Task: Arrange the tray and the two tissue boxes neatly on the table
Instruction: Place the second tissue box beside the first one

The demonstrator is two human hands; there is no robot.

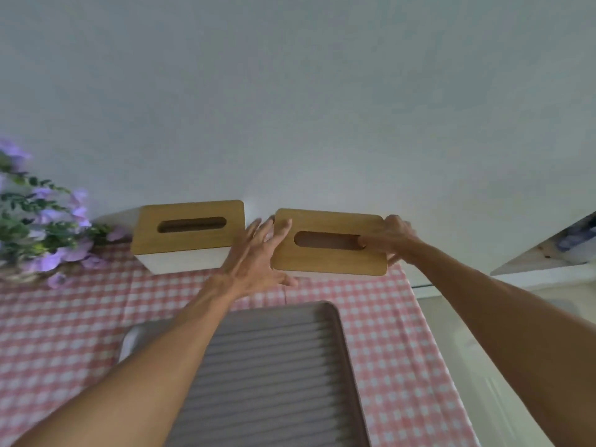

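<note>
While both arms stretch out over the grey ribbed tray point(274, 375), the action centres on the right tissue box point(329, 241), the one with the wooden lid and slot beyond the tray's far right corner. The right hand point(392, 238) clamps that box at its right end, thumb lying across the lid with its tip at the slot, fingers wrapped down the far side. The left hand point(254, 259) comes in at the box's left end, fingers spread and loose, fingertips resting on the lid's left edge, not clenched around anything. And whether the box sits on the cloth or hovers just above it, hard to tell from here. The left tissue box point(187, 237) stands just beside it, to the left of the tray's far edge, near the wall point(290, 91), a small gap between the two lids. Farther left of the tray, purple flowers point(42, 221) spill onto the pink checked tablecloth point(387, 350), which lies under the tray and both boxes
</note>
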